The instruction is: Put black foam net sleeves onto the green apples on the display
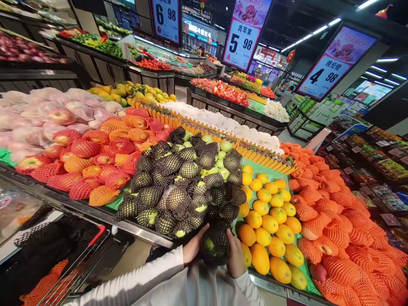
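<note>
The sloped worktop (134, 227) tilts the fruit toward shoppers, each kind banked apart: red-netted apples (95, 157), black-netted green apples (181, 187), smooth bare oranges (267, 225). Foam mesh cushions the round fruit. At the front edge, the left hand (193, 246) and right hand (236, 255) cup one netted apple (215, 246) between them, each grip closed on its springy black sleeve

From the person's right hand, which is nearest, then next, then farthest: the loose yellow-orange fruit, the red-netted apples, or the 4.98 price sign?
1. Loose yellow-orange fruit: just right of the right hand.
2. Red-netted apples: far left on the display.
3. 4.98 price sign: hanging overhead, upper right.
</note>
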Tool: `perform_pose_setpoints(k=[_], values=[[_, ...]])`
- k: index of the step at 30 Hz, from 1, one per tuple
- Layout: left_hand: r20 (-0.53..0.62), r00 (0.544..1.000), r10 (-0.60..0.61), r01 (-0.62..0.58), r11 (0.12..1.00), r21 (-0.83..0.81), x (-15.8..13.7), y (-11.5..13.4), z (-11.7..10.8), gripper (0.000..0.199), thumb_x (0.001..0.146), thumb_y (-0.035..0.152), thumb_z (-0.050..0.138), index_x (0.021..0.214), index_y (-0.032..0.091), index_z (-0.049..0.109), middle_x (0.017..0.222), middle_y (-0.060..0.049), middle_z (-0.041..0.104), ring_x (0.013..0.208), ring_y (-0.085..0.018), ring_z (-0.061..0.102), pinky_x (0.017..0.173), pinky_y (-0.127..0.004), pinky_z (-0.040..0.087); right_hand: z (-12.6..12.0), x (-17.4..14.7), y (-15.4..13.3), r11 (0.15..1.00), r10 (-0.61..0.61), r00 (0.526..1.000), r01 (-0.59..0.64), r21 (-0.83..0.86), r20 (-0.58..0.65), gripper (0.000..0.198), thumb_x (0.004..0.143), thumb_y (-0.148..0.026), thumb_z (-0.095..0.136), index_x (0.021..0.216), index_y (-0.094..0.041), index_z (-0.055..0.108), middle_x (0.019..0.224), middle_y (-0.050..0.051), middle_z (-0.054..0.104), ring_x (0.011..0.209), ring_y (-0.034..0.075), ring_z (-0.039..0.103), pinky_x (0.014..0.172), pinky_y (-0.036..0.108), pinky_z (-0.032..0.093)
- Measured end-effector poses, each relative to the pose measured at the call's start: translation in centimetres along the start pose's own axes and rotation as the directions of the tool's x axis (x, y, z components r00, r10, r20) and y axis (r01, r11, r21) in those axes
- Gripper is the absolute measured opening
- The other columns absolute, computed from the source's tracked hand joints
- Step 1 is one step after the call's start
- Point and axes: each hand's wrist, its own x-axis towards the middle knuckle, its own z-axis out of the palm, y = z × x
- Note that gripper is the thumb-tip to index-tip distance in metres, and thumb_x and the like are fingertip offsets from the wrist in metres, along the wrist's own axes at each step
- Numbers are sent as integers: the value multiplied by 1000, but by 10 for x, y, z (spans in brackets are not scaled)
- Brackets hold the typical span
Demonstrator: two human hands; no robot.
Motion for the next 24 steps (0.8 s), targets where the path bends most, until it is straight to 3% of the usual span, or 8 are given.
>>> perform_pose_setpoints(k=[3, 7, 13, 16, 18, 20, 22, 24], values=[[58, 997, -57, 61, 995, -73, -4, -7, 9, 61, 62, 74, 66, 87, 18, 71, 113, -11, 69, 125, -32, 51, 117, -50, 28, 2, -7, -5, 990, 118, 991, -112, 82, -69, 43, 82, -64, 57, 98, -29, 77, 100, 9, 67, 100, 30, 60, 94, 43, 49], [125, 985, -116, 130, 985, -112, -10, -11, 15, 56, 56, 69, 70, 81, 18, 71, 103, -11, 72, 123, -34, 54, 117, -51, 30, 1, -13, -27, 975, 118, 990, -102, 199, -72, 36, 86, -58, 58, 100, -26, 70, 106, 8, 66, 103, 29, 60, 93, 40, 48], [159, 987, -26, 55, 983, -177, -10, -8, 13, 58, 72, 71, 60, 88, 17, 72, 101, -11, 73, 122, -32, 56, 113, -49, 36, -17, -12, -58, 978, -145, 982, 123, 171, 120, 57, 93, -62, 43, 141, -34, 46, 148, 9, 42, 131, 33, 45, 101, 46, 42], [261, 965, -16, 51, 991, -128, -6, -13, 4, 70, 80, 76, 48, 109, 16, 69, 109, -12, 71, 123, -33, 55, 111, -48, 39, -14, -14, -68, 934, -357, 895, 337, 119, 266, 90, 78, -77, 54, 152, -32, 30, 158, 12, 26, 143, 39, 29, 111, 54, 34], [328, 943, 54, -79, 995, 62, -2, -13, -4, 75, 84, 77, 41, 120, 15, 64, 117, -14, 67, 126, -32, 52, 114, -46, 35, -6, -13, -74, 911, -407, 868, 409, 55, 286, 104, 65, -67, 76, 151, -30, 31, 153, 14, 33, 140, 38, 34, 115, 54, 31], [474, 865, 166, -342, 886, 313, 0, -1, -12, 75, 88, 75, 35, 124, 14, 60, 118, -16, 65, 123, -30, 53, 116, -45, 32, 3, -11, -75, 907, -415, 892, 421, 9, 180, 98, 62, -52, 84, 145, -27, 38, 140, 14, 48, 129, 34, 49, 111, 50, 39], [651, 743, 154, -572, 651, 499, -1, 28, -18, 73, 90, 73, 28, 119, 13, 60, 110, -16, 66, 112, -29, 58, 111, -47, 38, 9, -8, -70, 920, -392, 920, 392, -5, -1, 86, 66, -49, 81, 138, -21, 45, 127, 14, 58, 117, 31, 57, 104, 49, 46], [710, 698, 93, -682, 386, 621, -8, 74, -18, 71, 91, 72, 29, 112, 13, 62, 105, -15, 67, 101, -29, 61, 98, -46, 48, 10, -7, -57, 956, -289, 946, 292, -1, -148, 79, 67, -54, 77, 132, -16, 52, 120, 15, 62, 114, 32, 58, 102, 51, 47]])
